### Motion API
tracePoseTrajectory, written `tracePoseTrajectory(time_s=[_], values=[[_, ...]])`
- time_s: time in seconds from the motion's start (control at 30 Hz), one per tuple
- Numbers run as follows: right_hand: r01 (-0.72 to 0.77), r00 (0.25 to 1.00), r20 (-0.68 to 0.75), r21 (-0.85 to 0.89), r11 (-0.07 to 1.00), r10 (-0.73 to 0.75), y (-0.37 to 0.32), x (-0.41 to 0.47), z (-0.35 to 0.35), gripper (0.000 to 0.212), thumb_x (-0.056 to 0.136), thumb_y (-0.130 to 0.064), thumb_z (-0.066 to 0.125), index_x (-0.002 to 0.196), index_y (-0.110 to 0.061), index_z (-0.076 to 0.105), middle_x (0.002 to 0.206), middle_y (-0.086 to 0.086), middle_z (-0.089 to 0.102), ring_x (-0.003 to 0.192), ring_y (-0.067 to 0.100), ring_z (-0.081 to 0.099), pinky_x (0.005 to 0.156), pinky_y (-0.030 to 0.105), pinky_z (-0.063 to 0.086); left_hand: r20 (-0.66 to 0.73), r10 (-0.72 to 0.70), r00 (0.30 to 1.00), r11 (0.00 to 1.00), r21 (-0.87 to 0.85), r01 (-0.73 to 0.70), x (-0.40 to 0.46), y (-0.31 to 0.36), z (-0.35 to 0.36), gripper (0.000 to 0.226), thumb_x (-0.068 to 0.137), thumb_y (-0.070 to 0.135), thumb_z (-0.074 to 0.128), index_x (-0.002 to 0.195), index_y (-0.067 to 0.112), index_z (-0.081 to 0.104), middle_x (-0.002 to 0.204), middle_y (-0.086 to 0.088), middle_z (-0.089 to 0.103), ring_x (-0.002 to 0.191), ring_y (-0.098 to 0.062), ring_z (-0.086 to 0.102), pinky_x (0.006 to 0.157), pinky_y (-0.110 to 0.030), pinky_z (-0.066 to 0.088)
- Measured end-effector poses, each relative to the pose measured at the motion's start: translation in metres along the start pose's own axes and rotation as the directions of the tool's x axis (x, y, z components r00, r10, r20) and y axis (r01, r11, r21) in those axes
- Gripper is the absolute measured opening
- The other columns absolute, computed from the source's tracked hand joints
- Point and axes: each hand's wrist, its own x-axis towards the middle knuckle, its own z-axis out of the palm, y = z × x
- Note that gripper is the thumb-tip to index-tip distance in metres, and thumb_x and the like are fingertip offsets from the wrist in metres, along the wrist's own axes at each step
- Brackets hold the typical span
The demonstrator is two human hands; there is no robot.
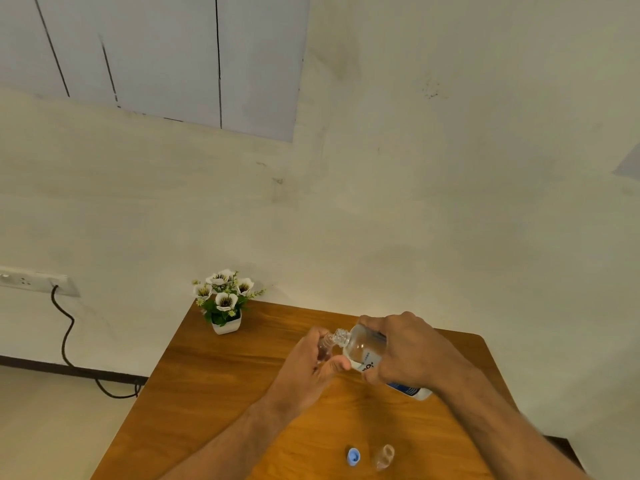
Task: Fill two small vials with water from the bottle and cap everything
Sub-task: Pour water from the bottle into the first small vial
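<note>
Worktop [214, 393]: the wooden top fills the lower middle of my view; everything I need sits on it or is held just above it.
Bottle [363, 346]: my right hand holds it tipped over, long axis running from 4 o'clock at the base up to 10 o'clock at the open threaded neck. It is clear, with water inside and a blue-and-white label near the base.
Right hand [405, 348]: fingers wrapped over the bottle's body from above, a firm grasp.
Left hand [311, 358]: curled round the first vial, thumb out toward 3 o'clock under the bottle's shoulder.
First vial [325, 346]: small and clear, held at 9 o'clock from the bottle's neck, mouth tilted up toward 2 o'clock. I cannot tell how much water is in it.
Key relation: the bottle's neck meets the vial's mouth, touching or just beside it; the two axes cross at that point. I judge the pour turns on keeping that lip over the narrow opening, since a small slip of either hand would spill onto the worktop.
Second vial [384, 457]: lying on the worktop at 6 o'clock from my hands, near me, uncapped as far as I can tell.
Blue cap [353, 457]: just beside the second vial, at its 9 o'clock.
Stage: I judge this the first fill; the second vial and all capping are not yet done.
</note>
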Motion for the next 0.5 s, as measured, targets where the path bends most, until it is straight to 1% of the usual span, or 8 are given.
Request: tracePoseTrajectory(time_s=[0.07, 0.13, 0.17, 0.2, 0.27, 0.33, 0.43, 0.5], values=[[0.002, 1.000, -0.009, 0.049, 0.999, -0.002, 0.001, -0.001, 0.003, 0.083, 0.067, -0.043, 0.080, 0.142, -0.034, 0.046, 0.115, -0.007, 0.067, 0.084, 0.009, 0.065, 0.073, 0.024, 0.057, 0.015, 0.003, 1.000, 0.999, -0.045, -0.002, -0.002, 0.000, 0.000, 0.070, 0.070, 0.084, 0.045, 0.105, 0.023, 0.049, 0.074, 0.008, 0.053, 0.058, -0.001, 0.043, 0.053, -0.014, 0.038], [0.011, 1.000, -0.028, 0.114, 0.993, -0.008, 0.003, -0.002, 0.011, 0.078, 0.065, -0.045, 0.080, 0.137, -0.036, 0.050, 0.107, -0.013, 0.065, 0.076, 0.002, 0.060, 0.063, 0.016, 0.048, 0.047, -0.016, 0.999, 0.994, -0.103, 0.021, -0.005, 0.000, -0.001, 0.055, 0.081, 0.076, 0.046, 0.108, 0.028, 0.048, 0.083, 0.000, 0.063, 0.062, -0.005, 0.050, 0.056, -0.016, 0.042], [0.016, 0.999, -0.038, 0.144, 0.989, -0.011, 0.005, -0.001, 0.016, 0.080, 0.063, -0.047, 0.079, 0.137, -0.036, 0.050, 0.107, -0.015, 0.063, 0.075, 0.000, 0.058, 0.061, 0.013, 0.042, 0.056, -0.033, 0.998, 0.990, -0.135, 0.040, -0.007, -0.001, -0.001, 0.048, 0.086, 0.072, 0.045, 0.107, 0.029, 0.047, 0.086, -0.001, 0.064, 0.065, -0.011, 0.053, 0.059, -0.019, 0.044], [0.019, 0.999, -0.044, 0.174, 0.985, -0.012, 0.006, -0.001, 0.021, 0.082, 0.063, -0.048, 0.079, 0.138, -0.036, 0.049, 0.108, -0.016, 0.062, 0.076, -0.001, 0.057, 0.062, 0.011, 0.040, 0.061, -0.049, 0.997, 0.985, -0.165, 0.059, -0.009, -0.002, -0.001, 0.043, 0.089, 0.068, 0.044, 0.107, 0.029, 0.048, 0.086, -0.001, 0.063, 0.068, -0.013, 0.053, 0.062, -0.022, 0.046], [0.015, 0.999, -0.054, 0.244, 0.970, -0.002, 0.006, -0.002, 0.031, 0.086, 0.065, -0.048, 0.080, 0.143, -0.037, 0.044, 0.113, -0.016, 0.061, 0.082, 0.000, 0.060, 0.066, 0.012, 0.045, 0.067, -0.072, 0.995, 0.974, -0.208, 0.085, -0.012, -0.002, -0.001, 0.035, 0.093, 0.059, 0.044, 0.109, 0.028, 0.049, 0.091, 0.000, 0.062, 0.077, -0.015, 0.056, 0.073, -0.027, 0.051], [0.006, 0.997, -0.080, 0.327, 0.945, 0.022, 0.006, -0.004, 0.040, 0.091, 0.066, -0.046, 0.083, 0.146, -0.035, 0.041, 0.119, -0.015, 0.061, 0.087, 0.000, 0.062, 0.072, 0.015, 0.052, 0.070, -0.084, 0.994, 0.965, -0.244, 0.099, -0.015, -0.003, -0.002, 0.033, 0.095, 0.050, 0.046, 0.113, 0.024, 0.049, 0.100, -0.005, 0.062, 0.093, -0.021, 0.059, 0.086, -0.035, 0.053], [0.011, 0.990, -0.128, 0.451, 0.893, 0.053, 0.003, -0.007, 0.056, 0.088, 0.064, -0.043, 0.088, 0.141, -0.037, 0.045, 0.120, -0.017, 0.063, 0.094, 0.001, 0.064, 0.080, 0.019, 0.057, 0.061, -0.074, 0.995, 0.953, -0.291, 0.089, -0.018, -0.003, -0.004, 0.042, 0.091, 0.044, 0.049, 0.118, 0.012, 0.048, 0.110, -0.017, 0.059, 0.105, -0.030, 0.056, 0.092, -0.042, 0.051], [0.032, 0.982, -0.173, 0.545, 0.838, 0.075, 0.002, -0.006, 0.068, 0.075, 0.064, -0.038, 0.090, 0.128, -0.042, 0.052, 0.112, -0.020, 0.065, 0.097, 0.003, 0.065, 0.080, 0.019, 0.057, 0.047, -0.090, 0.995, 0.951, -0.294, 0.100, -0.019, -0.005, -0.005, 0.044, 0.091, 0.043, 0.048, 0.118, 0.008, 0.048, 0.110, -0.021, 0.056, 0.104, -0.035, 0.053, 0.090, -0.046, 0.049]])
